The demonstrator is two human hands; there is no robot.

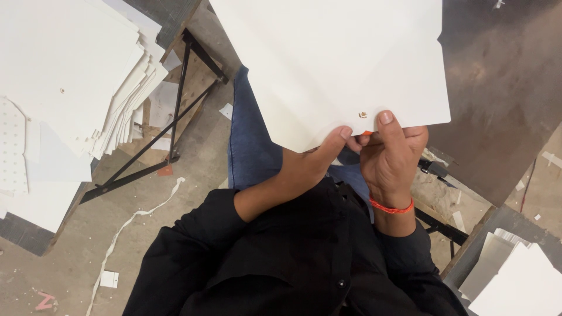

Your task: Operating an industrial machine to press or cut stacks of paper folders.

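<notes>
Pile of white sheets (pixel 70 88): it is lying far off to the left of the fingers, on a low stand, and the sheets are slipping sideways a bit.
Paper scraps (pixel 126 231): a long thin strip is curling on the floor, well away from the left fingers.
Left hand (pixel 310 164): it is pinching the near edge of the big sheet, with the thumb lying on top and the other fingers tucked out of sight under it.
Big white sheet (pixel 333 58): it is stretching up and away from both thumbs, over the blue lap, held only by its near edge.
Small hole (pixel 363 114): it is sitting just beside the right thumb tip, near the sheet's edge.
Right hand (pixel 392 155): it is gripping the same edge, thumb on top, fingers curled under. Something small and orange is peeking out between the 2 hands, too hidden to name.
Orange band (pixel 391 207): it is going round the right wrist.
Small stack of sheets (pixel 515 275): it is lying well below and to the right of the right fingers.
What could go wrong: I think the sheet could bend or flop, because 2 hands are holding just 1 edge. It could also tear at the hole if the thumbs are pulling too hard there.
</notes>
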